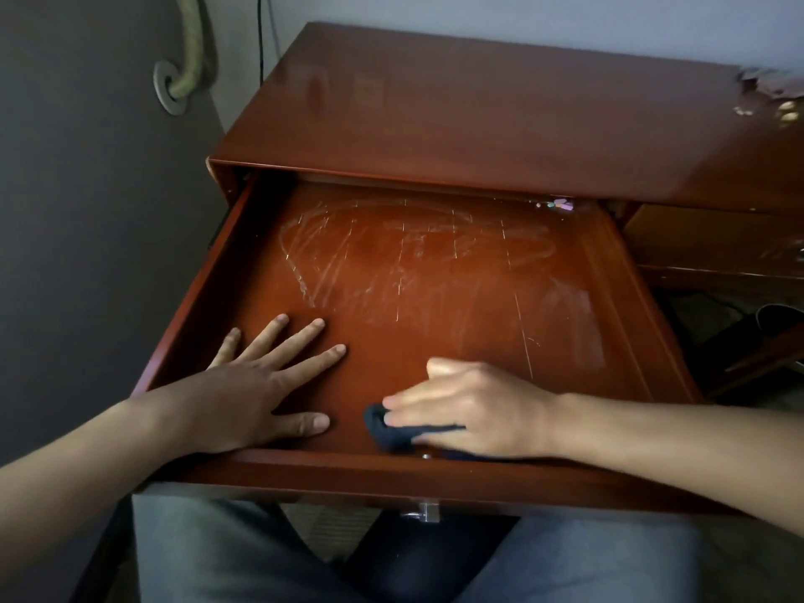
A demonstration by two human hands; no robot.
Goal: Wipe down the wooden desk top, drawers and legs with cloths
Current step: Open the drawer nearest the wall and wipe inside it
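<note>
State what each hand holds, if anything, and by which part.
The right hand holds a dark cloth, bunched under its fingers and pressed to the drawer floor near the front edge. The left hand holds nothing; it lies flat, fingers spread.

Desk top (457, 119): reddish-brown, glossy. Drawer floor (435, 298): warmer orange-red, crossed by pale whitish scratch streaks. Cloth (389, 430): dark navy, near black. Trousers (209, 550): grey-blue denim. Wall (87, 211): dull grey. Hose (191, 41): pale olive-green.

A home room; wooden desk (457, 119) against painted wall (87, 211)
</note>
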